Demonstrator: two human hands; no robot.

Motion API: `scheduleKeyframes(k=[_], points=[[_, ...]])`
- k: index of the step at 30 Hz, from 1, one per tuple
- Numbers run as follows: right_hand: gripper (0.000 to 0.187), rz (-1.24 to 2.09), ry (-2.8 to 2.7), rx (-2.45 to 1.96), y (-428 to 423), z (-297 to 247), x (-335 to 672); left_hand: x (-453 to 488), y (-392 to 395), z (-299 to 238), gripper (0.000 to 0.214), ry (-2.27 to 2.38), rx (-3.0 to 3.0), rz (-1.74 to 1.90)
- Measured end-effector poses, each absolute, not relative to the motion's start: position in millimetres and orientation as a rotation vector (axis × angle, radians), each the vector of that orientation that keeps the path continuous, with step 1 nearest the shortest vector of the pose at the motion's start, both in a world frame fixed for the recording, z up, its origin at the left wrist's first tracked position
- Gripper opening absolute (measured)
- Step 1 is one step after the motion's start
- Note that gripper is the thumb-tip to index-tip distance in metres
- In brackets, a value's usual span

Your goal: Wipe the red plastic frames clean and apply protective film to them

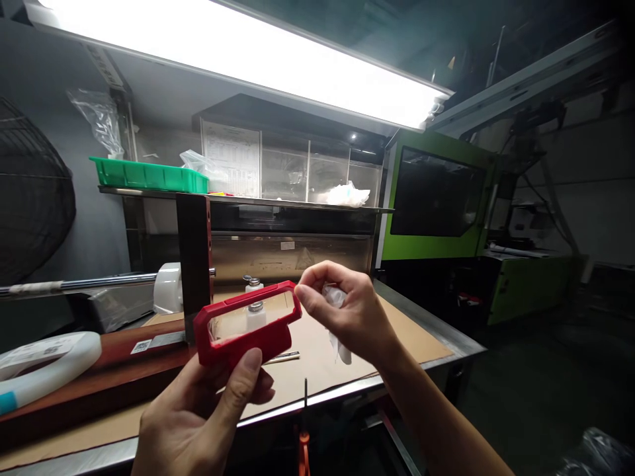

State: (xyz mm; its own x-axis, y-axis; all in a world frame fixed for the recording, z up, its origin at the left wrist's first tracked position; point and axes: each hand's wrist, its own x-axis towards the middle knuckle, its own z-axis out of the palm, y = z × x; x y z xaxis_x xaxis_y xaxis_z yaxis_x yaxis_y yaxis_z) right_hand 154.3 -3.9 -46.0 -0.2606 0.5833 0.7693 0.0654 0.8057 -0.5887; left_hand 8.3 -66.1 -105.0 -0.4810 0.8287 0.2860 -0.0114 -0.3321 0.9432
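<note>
A red plastic frame [248,337] with a long window is tilted up in front of me. My left hand [203,410] is closed on its lower left part, the thumb pressed on the front. At the frame's upper right corner, the thumb and forefinger of my right hand [342,307] are pinched together, touching or nearly touching the rim. A crumpled white cloth or thin film [335,296] is tucked in the right palm, and its end hangs below the hand. Whether the window holds a clear pane I cannot tell.
Small white bottles with metal caps [254,283] stand on the brown-covered bench [397,330]. A tool with an orange handle [303,453] points up at the front edge. Left are a tape roll [169,289] and a larger roll [49,363]. A green tray [149,176] sits on the shelf.
</note>
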Motion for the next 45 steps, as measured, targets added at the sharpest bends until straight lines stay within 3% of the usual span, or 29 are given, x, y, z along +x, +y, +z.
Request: scheduleKeyframes(k=[8,22,29,38,45], points=[[0.007,-0.250,-1.903,-0.420,-18.0,-83.4,136.4,6.0,-54.0,-111.7,0.048,1.079,0.919,1.861],[0.019,-0.492,-1.955,-0.383,-10.1,-105.0,123.5,-6.7,-45.9,-120.3,0.051,0.914,0.794,1.749],[0.006,0.098,-1.844,-0.359,-6.2,-90.2,134.0,-4.5,-49.6,-111.7,0.041,0.923,0.721,1.860],[0.027,1.036,-1.573,-0.455,23.0,-82.2,132.2,-9.2,-50.2,-112.7,0.059,0.927,0.672,1.784],[0.028,1.347,-1.478,-0.329,22.0,-76.1,125.8,-5.9,-58.6,-107.3,0.058,0.957,0.641,1.750]])
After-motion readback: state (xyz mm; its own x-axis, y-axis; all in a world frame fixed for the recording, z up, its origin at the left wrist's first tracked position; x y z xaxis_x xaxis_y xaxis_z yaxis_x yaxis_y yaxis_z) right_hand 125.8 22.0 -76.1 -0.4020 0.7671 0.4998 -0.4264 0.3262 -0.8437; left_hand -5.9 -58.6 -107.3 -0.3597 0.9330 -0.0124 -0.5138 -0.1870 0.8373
